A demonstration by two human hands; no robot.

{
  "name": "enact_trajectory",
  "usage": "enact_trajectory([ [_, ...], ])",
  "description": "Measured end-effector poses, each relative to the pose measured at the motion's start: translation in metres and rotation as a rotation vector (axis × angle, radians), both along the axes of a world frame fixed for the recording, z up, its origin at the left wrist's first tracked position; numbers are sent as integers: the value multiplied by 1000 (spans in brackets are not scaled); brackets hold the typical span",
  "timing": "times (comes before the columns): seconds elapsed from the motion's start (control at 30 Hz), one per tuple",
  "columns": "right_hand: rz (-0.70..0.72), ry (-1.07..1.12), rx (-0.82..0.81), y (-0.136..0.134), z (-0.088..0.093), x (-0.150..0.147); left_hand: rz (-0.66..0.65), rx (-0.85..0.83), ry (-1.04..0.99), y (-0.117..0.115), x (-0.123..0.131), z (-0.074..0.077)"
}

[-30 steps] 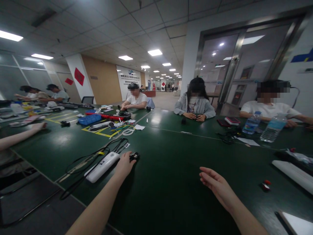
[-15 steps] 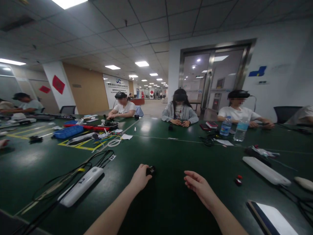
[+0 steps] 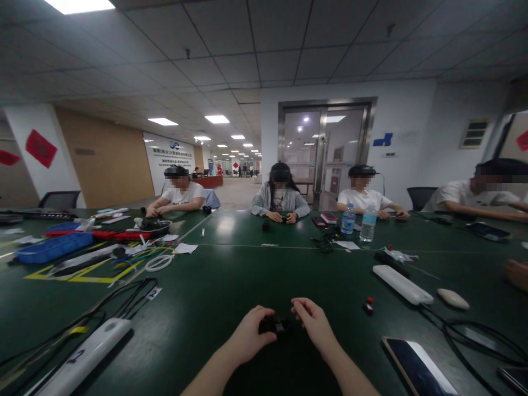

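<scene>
My left hand [image 3: 253, 333] is closed around a small black object [image 3: 281, 325] just above or on the green table; its thumb and fingers grip the left end. The object's exact kind is too dark to make out, though a lighter patch shows on it. Close by on the right is my right hand [image 3: 314, 324], fingers loosely curled and a little apart, with nothing visible in them. Its fingertips are near the object's right end, and I see no clear contact.
A small red-and-black item [image 3: 368, 306] lies to the right, with a phone [image 3: 416, 366] nearer. White power strips [image 3: 84, 357] and cables flank both sides. Farther off are a blue tray [image 3: 55, 247], water bottles [image 3: 367, 224] and several seated people wearing headsets.
My right hand has come in beside my left hand, narrowing the gap between them. The left hand keeps hold of the black object, which is now nearer me. The view has turned right.
</scene>
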State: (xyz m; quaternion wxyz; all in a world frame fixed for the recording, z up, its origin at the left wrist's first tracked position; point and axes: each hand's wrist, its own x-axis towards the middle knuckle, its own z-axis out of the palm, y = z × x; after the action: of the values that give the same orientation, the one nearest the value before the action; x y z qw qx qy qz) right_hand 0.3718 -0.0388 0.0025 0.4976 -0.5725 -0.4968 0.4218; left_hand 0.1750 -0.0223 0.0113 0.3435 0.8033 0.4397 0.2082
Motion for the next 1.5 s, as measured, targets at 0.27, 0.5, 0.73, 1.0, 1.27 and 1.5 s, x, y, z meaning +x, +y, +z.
enact_trajectory([
  [0.27, -71, 0, 13, 13, -11, 0, -23, 55, 44, 4, 5, 1],
  [0.5, -49, 78, -11, 10, -8, 1, -15, 48, 83, 2, 5, 8],
  [0.73, -67, 75, -36, 9, -6, 0, -6, 21, 106, 3, 5, 9],
  [1.0, -47, 18, -58, 4, 3, 0, -7, 20, 60, 5, 5, 6],
  [1.27, -51, 39, -58, 7, -1, -1, -13, 40, 85, 5, 6, 7],
  [1.5, -31, 30, -56, 7, -1, -1, -1, 19, 80, 5, 6, 8],
])
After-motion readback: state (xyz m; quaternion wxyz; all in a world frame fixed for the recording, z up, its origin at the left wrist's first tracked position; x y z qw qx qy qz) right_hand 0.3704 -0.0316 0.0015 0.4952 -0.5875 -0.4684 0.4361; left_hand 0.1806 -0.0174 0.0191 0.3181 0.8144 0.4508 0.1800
